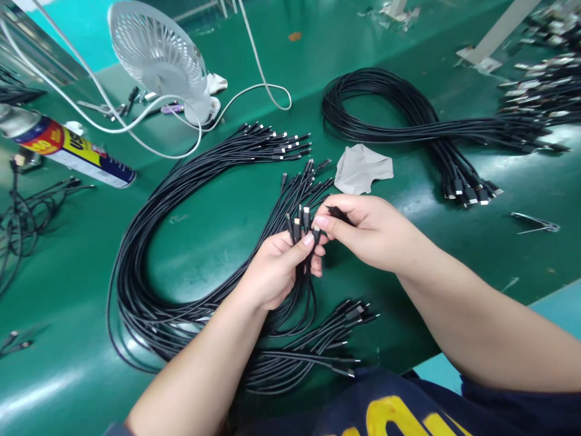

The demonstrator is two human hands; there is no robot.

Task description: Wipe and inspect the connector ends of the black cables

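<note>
My left hand (pixel 279 266) is closed around several black USB cables (pixel 297 229), their connector ends standing up above the thumb. Close beside it, my right hand (pixel 367 230) is pinched, its thumb and fingertips touching or nearly touching one connector. A short black pointed object (pixel 339 214) sticks out of the right hand; its kind cannot be made out. Under my hands a big curved bundle of black cables (pixel 131 254) lies on the green table, with connector ends (pixel 285 145) fanned out behind and more connector ends (pixel 354 312) nearer my body.
A white fan (pixel 158 54) with a white cord stands at back left, near a spray can (pixel 68 148). A grey cloth (pixel 363 169) lies behind my hands. Another cable bundle (pixel 385 103) is at back right, and nail clippers (pixel 535 223) at right.
</note>
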